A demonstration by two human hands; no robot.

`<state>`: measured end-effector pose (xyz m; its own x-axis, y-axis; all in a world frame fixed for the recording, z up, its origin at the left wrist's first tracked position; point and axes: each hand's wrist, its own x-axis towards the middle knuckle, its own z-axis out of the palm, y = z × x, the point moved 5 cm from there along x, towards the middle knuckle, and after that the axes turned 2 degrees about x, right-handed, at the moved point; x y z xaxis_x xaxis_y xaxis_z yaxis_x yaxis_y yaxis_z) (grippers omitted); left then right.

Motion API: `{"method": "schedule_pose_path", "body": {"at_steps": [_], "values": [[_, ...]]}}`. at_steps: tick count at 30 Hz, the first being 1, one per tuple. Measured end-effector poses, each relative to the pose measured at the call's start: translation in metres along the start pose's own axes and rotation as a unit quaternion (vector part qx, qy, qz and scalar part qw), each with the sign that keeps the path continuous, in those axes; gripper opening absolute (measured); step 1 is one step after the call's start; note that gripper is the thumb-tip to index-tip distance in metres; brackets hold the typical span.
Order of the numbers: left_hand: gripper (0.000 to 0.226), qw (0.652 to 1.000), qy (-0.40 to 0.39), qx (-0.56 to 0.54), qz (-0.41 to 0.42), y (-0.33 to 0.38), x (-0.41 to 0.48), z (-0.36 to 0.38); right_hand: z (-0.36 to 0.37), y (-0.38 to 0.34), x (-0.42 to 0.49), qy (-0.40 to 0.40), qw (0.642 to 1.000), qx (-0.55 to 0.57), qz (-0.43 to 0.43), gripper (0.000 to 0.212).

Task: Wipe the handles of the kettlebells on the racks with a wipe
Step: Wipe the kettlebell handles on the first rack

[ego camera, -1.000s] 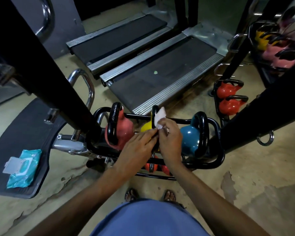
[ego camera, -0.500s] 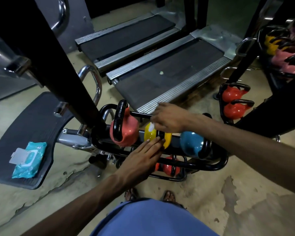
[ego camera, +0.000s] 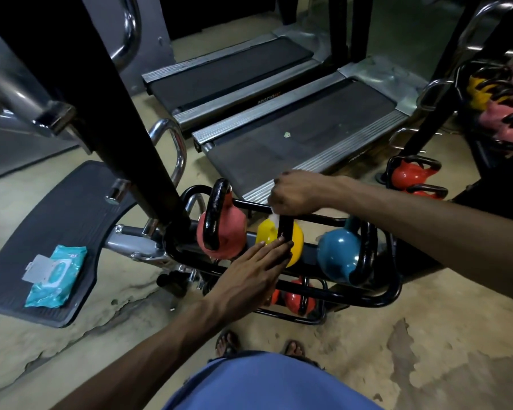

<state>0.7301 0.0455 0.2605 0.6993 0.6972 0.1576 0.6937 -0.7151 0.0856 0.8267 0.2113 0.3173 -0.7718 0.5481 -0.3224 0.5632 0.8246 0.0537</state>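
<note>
So the right hand (ego camera: 296,192) is curled over the top of the yellow kettlebell (ego camera: 298,242). Its fingers are bunched around a white wipe (ego camera: 274,217) that's pressed against the top of the black handle (ego camera: 285,229). Only a small corner of the wipe peeks out under the knuckles.

The left hand (ego camera: 258,267) is flat, fingers straight and together, resting on the near side of the same kettlebell. Its fingertips touch the lower end of the handle.

That kettlebell sits in the middle of the top shelf of a low black rack (ego camera: 393,288). There's a pink kettlebell (ego camera: 234,232) just left of it and a blue kettlebell (ego camera: 336,253) to its right, plus some orange kettlebells (ego camera: 295,300) on the shelf below.

Off to the left, a teal pack of wipes (ego camera: 55,276) lies on a grey rubber mat (ego camera: 65,208) with its flap open. Two treadmills (ego camera: 293,140) stand on the far side of the rack.
</note>
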Motion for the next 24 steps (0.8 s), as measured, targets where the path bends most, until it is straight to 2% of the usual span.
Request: {"method": "schedule_pose_path", "body": {"at_steps": [1,4,6,9,12,14,17,20,24], "values": [[0.054,1.000,0.000,-0.004,-0.001,0.001,0.001,0.000,0.001,0.003,0.000,0.001,1.000,0.014,0.010,0.050],[0.050,1.000,0.008,-0.019,0.005,0.000,0.007,-0.005,0.013,-0.021,-0.006,-0.070,0.997,0.016,-0.013,0.025],[0.048,0.999,0.013,-0.035,-0.002,-0.005,0.015,-0.007,0.015,-0.018,-0.007,-0.054,0.998,0.032,0.011,0.020],[0.058,0.998,0.011,-0.052,-0.040,-0.017,0.028,-0.006,0.013,0.026,0.000,0.022,0.988,0.098,0.121,0.020],[0.067,0.994,-0.003,-0.077,-0.075,-0.025,0.041,-0.009,0.018,0.041,0.011,-0.006,0.966,0.163,0.202,0.026],[0.063,0.992,-0.003,-0.099,-0.083,-0.030,0.049,-0.012,0.020,0.037,0.024,-0.045,0.951,0.171,0.253,0.030],[0.050,0.985,0.003,-0.154,-0.079,-0.036,0.058,-0.015,0.027,0.027,0.042,-0.079,0.940,0.159,0.291,0.032],[0.048,0.978,-0.012,-0.187,-0.091,-0.040,0.061,-0.012,0.025,0.019,0.046,-0.082,0.942,0.143,0.294,0.032],[0.055,0.979,-0.009,-0.178,-0.095,-0.041,0.064,-0.019,0.012,0.031,0.033,-0.025,0.928,0.165,0.333,0.029]]}}
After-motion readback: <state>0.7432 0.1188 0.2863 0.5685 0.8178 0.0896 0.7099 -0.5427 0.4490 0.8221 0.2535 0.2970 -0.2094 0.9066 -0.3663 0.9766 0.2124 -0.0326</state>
